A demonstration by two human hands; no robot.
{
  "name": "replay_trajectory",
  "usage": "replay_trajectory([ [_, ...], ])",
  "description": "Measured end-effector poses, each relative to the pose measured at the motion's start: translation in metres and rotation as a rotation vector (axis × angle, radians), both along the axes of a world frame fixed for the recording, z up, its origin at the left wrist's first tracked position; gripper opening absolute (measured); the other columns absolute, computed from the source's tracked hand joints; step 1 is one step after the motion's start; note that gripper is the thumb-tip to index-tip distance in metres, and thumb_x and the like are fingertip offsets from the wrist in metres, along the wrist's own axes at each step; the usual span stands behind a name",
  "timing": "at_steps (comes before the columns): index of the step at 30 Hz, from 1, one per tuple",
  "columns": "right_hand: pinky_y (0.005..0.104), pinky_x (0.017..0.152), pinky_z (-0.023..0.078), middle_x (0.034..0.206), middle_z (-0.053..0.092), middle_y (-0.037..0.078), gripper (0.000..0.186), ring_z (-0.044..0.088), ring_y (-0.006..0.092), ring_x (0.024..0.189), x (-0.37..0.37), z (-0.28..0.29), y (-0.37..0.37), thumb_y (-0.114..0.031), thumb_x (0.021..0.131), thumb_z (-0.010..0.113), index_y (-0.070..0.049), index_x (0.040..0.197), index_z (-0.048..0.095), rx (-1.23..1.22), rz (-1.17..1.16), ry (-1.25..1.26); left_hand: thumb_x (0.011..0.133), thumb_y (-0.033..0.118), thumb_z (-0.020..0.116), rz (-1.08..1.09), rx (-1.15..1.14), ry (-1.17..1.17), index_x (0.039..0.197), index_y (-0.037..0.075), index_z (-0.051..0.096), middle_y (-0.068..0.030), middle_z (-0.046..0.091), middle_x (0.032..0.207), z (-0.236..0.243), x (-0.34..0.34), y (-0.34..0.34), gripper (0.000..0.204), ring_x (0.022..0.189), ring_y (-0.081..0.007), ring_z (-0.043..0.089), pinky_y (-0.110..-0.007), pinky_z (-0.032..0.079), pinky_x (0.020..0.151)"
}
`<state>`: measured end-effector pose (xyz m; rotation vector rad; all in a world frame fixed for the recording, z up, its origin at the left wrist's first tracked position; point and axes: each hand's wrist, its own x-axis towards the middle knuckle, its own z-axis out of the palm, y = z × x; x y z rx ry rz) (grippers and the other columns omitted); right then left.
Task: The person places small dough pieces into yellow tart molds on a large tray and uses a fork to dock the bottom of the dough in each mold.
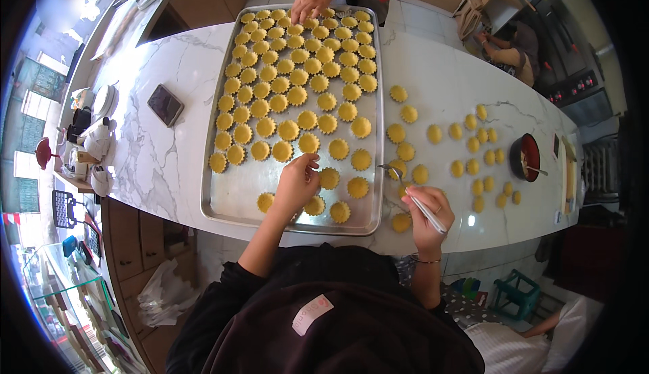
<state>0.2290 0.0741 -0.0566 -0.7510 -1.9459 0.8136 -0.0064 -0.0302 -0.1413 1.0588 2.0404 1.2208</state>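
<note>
Rows of yellow fluted tart shells fill much of a large metal baking tray. Over the tray's near half, my left hand has its fingers curled in, pinching the near edge of a tart shell. My right hand grips a thin fork with a white handle. Its metal tip reaches a tart shell on the table just right of the tray; whether it touches is too small to tell. More shells stand in a loose column there, such as one beside my right hand.
Smaller yellow dough pieces sit farther right, near a dark bowl with a spoon. A phone lies on the marble table left of the tray. Across the tray, another person's hand reaches among the shells. Cups stand far left.
</note>
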Motion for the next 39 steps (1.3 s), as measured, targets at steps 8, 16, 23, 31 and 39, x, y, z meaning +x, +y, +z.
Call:
replay_trajectory([
  [8, 0.0291, 0.065, 0.053, 0.086, 0.065, 0.01, 0.024, 0.064, 0.022, 0.078, 0.005, -0.003, -0.006, 0.007, 0.072, 0.075, -0.003, 0.093, 0.068, -0.029, -0.024, -0.02, 0.072, 0.009, 0.068, -0.077, -0.186, 0.234, 0.107, 0.0, 0.062, -0.0106, 0.065, 0.081, 0.007, 0.008, 0.008, 0.037, 0.072, -0.0207, 0.063, -0.032, 0.052, 0.068],
  [16, 0.0292, 0.066, 0.052, 0.086, 0.065, 0.01, 0.023, 0.064, 0.0222, 0.076, 0.012, -0.006, -0.004, 0.005, 0.072, 0.076, -0.003, 0.092, 0.068, -0.025, -0.066, -0.04, 0.077, 0.007, 0.065, 0.017, -0.095, 0.014, 0.105, 0.0, 0.063, -0.0081, 0.065, 0.076, 0.013, -0.009, 0.006, 0.03, 0.068, -0.017, 0.064, -0.03, 0.052, 0.063],
  [23, 0.0292, 0.066, 0.051, 0.086, 0.066, 0.01, 0.023, 0.064, 0.0217, 0.076, 0.005, -0.009, 0.0, 0.004, 0.072, 0.076, -0.004, 0.093, 0.069, 0.017, -0.04, -0.029, 0.075, 0.007, 0.067, -0.049, -0.016, 0.205, 0.109, -0.001, 0.06, -0.0145, 0.063, 0.104, 0.028, -0.013, 0.024, 0.035, 0.092, -0.0285, 0.062, -0.037, 0.051, 0.08],
  [31, 0.03, 0.067, 0.052, 0.09, 0.067, 0.008, 0.028, 0.064, 0.0222, 0.079, -0.04, -0.02, 0.017, 0.004, 0.069, 0.076, -0.005, 0.095, 0.069, 0.106, 0.16, -0.006, 0.067, 0.01, 0.075, -0.241, -0.008, 0.46, 0.125, 0.004, 0.051, -0.0141, 0.058, 0.117, 0.016, -0.004, 0.047, 0.064, 0.108, -0.0329, 0.054, -0.042, 0.044, 0.093],
  [39, 0.0321, 0.069, 0.053, 0.091, 0.066, 0.007, 0.025, 0.064, 0.0237, 0.083, -0.074, -0.032, 0.016, 0.002, 0.071, 0.07, -0.004, 0.096, 0.068, 0.171, 0.354, -0.084, 0.064, 0.008, 0.076, -0.207, 0.008, 0.447, 0.124, 0.002, 0.05, -0.0137, 0.062, 0.108, 0.015, -0.003, 0.049, 0.066, 0.102, -0.0329, 0.056, -0.042, 0.047, 0.087],
])
